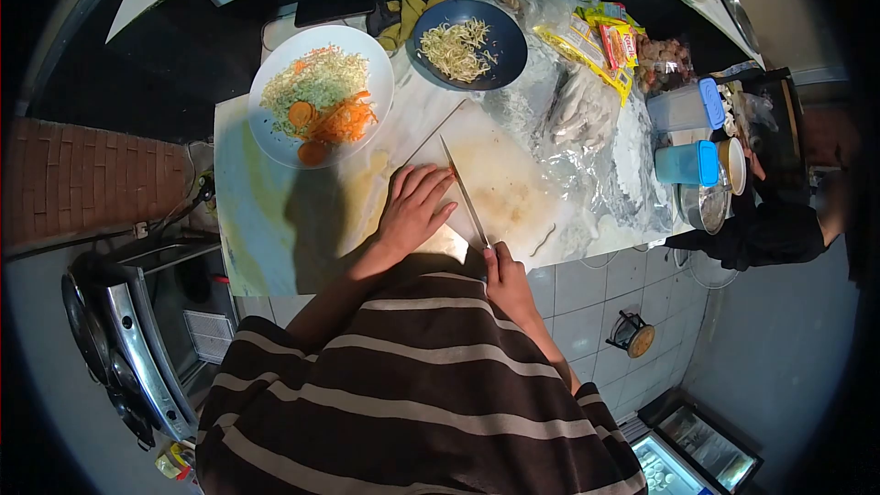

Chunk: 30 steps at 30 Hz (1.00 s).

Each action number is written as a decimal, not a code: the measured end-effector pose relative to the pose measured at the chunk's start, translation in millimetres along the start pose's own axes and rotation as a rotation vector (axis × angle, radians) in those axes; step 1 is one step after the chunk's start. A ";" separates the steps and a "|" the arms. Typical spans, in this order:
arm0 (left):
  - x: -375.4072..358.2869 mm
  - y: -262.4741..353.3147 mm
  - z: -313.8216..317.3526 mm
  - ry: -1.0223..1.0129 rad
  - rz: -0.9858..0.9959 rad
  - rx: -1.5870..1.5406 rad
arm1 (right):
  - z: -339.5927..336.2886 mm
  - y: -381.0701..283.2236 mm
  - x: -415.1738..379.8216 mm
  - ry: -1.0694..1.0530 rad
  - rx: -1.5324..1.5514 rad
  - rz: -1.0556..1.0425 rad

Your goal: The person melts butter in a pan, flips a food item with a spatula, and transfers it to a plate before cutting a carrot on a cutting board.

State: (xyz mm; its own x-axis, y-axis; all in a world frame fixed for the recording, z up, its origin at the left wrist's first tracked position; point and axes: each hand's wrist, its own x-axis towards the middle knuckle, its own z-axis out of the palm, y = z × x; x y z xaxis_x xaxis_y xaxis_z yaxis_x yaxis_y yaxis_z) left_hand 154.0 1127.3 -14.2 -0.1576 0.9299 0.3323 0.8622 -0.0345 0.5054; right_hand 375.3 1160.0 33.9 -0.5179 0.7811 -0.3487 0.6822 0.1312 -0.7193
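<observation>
My right hand is wrapped round the handle of a kitchen knife. Its long blade points away from me across a pale, stained cutting board. Beside the blade, my left hand lies on the board with fingers stretched and thumb apart. A small orange bit, perhaps carrot, shows at its fingertips against the blade; the fingers hide most of whatever is under them. Beyond my left hand stands a large white plate with shredded vegetables, grated carrot and carrot pieces.
A dark pan of bean sprouts stands behind the board. To the right are plastic bags, yellow packets and blue-lidded containers. Another person is at the far right. A stool stands on the floor.
</observation>
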 end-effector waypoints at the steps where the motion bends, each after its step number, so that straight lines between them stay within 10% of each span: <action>1: 0.0 0.1 -0.1 -0.001 0.000 -0.001 | -0.2 0.5 0.2 -0.011 -0.007 0.012; 30: 1.8 -1.5 -3.3 -0.030 -0.022 -0.037 | 5.7 -7.3 9.7 -0.117 -0.179 0.094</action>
State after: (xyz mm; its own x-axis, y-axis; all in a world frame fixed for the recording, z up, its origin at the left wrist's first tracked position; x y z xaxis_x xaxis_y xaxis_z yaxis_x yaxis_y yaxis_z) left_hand 150.9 1127.8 -11.7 -0.1610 0.9411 0.2973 0.8403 -0.0273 0.5415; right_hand 362.4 1163.2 32.3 -0.4970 0.7202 -0.4840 0.8056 0.1755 -0.5659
